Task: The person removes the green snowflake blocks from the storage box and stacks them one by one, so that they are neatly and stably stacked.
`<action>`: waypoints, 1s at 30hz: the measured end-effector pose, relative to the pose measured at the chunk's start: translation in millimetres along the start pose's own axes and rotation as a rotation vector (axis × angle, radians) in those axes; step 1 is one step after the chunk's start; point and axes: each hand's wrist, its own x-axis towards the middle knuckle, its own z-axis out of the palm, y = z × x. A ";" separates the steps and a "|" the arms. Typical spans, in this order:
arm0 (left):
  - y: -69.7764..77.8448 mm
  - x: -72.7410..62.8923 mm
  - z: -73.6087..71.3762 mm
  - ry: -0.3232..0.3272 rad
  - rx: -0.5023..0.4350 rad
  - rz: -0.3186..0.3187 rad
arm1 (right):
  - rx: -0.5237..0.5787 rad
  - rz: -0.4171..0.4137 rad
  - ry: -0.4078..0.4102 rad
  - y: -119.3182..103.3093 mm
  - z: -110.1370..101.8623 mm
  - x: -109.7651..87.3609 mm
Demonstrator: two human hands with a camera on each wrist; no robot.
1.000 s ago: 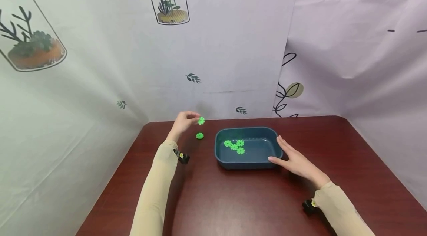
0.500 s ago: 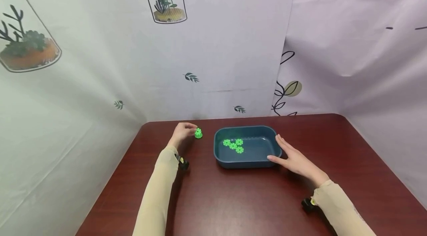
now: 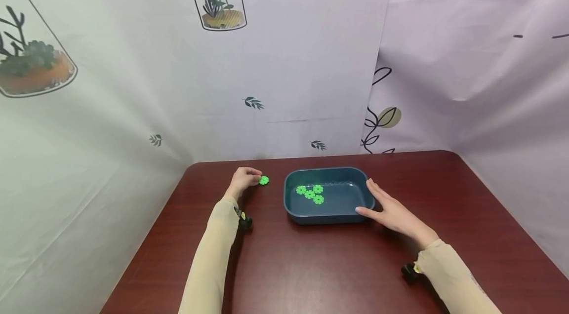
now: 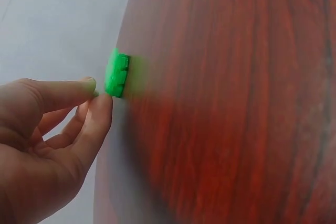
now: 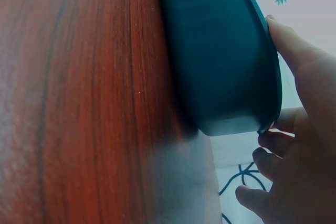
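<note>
At the table's far left, my left hand (image 3: pixel 244 180) pinches the edge of a bright green flower-shaped disc (image 3: pixel 264 180) between thumb and fingertips. In the left wrist view the green discs (image 4: pixel 116 74) look thick, one against another, just above or on the wood; the exact contact is hidden. My right hand (image 3: pixel 397 213) lies at the right end of a dark blue rectangular tray (image 3: pixel 329 219), thumb and fingers spread and touching its rim. From the right wrist, the tray's outer wall (image 5: pixel 220 51) shows beside the fingers. Several green flower discs (image 3: pixel 309 194) lie inside, toward the left.
A dark red wooden table (image 3: pixel 302 269) carries everything. White cloth (image 3: pixel 302 57) printed with plants hangs behind and along the sides. The tray stands to the right of the left hand's discs.
My left hand has come down with its green disc onto the other disc on the table, and the two now look like one. My right hand stays at the tray.
</note>
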 end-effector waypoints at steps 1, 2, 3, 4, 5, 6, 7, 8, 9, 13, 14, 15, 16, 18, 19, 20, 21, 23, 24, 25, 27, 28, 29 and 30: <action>-0.2 0.0 -0.3 0.004 0.003 0.000 | 0.000 -0.001 0.000 -0.3 -0.3 0.1; -0.2 -0.1 -0.5 0.007 0.004 0.000 | 0.000 -0.002 0.001 -0.5 -0.5 0.2; 0.0 -0.2 -0.8 0.011 0.008 -0.001 | 0.001 -0.003 0.002 -0.6 -0.6 0.1; 0.3 -0.4 -0.9 0.016 0.015 0.000 | 0.002 -0.003 0.002 -0.6 -0.7 0.1; 1.0 -0.6 -1.0 0.017 0.021 0.003 | 0.002 -0.001 0.002 -0.6 -0.7 0.0; 2.3 -0.8 -1.0 0.014 0.030 0.006 | 0.003 0.001 0.000 -0.5 -0.7 -0.1; 4.2 -1.3 -0.8 0.008 0.035 0.009 | 0.005 0.003 -0.001 -0.3 -0.7 -0.3; 6.5 -1.8 -0.4 -0.002 0.047 0.017 | 0.005 0.006 -0.002 0.1 -0.5 -0.5; 9.3 -2.0 0.3 -0.012 0.059 0.025 | 0.007 0.008 -0.002 0.2 -0.4 -0.6; 25.7 -3.2 5.0 -0.068 0.129 0.073 | 0.011 0.008 0.002 1.0 0.5 -1.1; 30.1 -3.0 6.9 -0.081 0.147 0.089 | 0.012 0.006 0.003 1.1 0.8 -1.1; 34.9 -3.1 8.9 -0.097 0.159 0.103 | 0.012 0.006 0.003 1.2 1.2 -1.1; 39.9 -3.4 11.1 -0.116 0.172 0.119 | 0.012 0.005 0.003 1.5 1.6 -1.2; 50.0 -3.7 16.0 -0.153 0.187 0.153 | 0.012 0.004 0.002 1.8 2.2 -1.1; 55.2 -4.2 18.7 -0.172 0.195 0.168 | 0.012 0.003 0.002 1.7 2.4 -1.0; 60.7 -5.0 21.7 -0.190 0.206 0.181 | 0.013 0.003 0.002 1.8 2.6 -0.9; 66.4 -6.2 24.9 -0.211 0.214 0.194 | 0.014 0.004 0.001 1.8 2.8 -0.9; 76.5 -6.8 31.8 -0.250 0.251 0.225 | 0.014 0.003 0.002 1.6 2.8 -0.8; 81.3 -7.1 35.6 -0.272 0.275 0.242 | 0.014 0.003 0.001 1.5 2.7 -0.7; 86.2 -7.8 39.5 -0.292 0.301 0.261 | 0.012 0.002 0.001 1.5 2.6 -0.6; 95.8 -9.2 47.3 -0.332 0.353 0.294 | 0.007 -0.001 0.003 1.6 2.2 -0.5; 101.2 -10.3 51.1 -0.350 0.383 0.310 | 0.004 -0.002 0.004 1.6 2.0 -0.4; 106.2 -12.1 55.0 -0.369 0.406 0.323 | 0.001 -0.003 0.005 1.7 1.7 -0.2; 111.2 -13.9 58.9 -0.388 0.430 0.339 | -0.002 -0.004 0.006 1.7 1.5 -0.1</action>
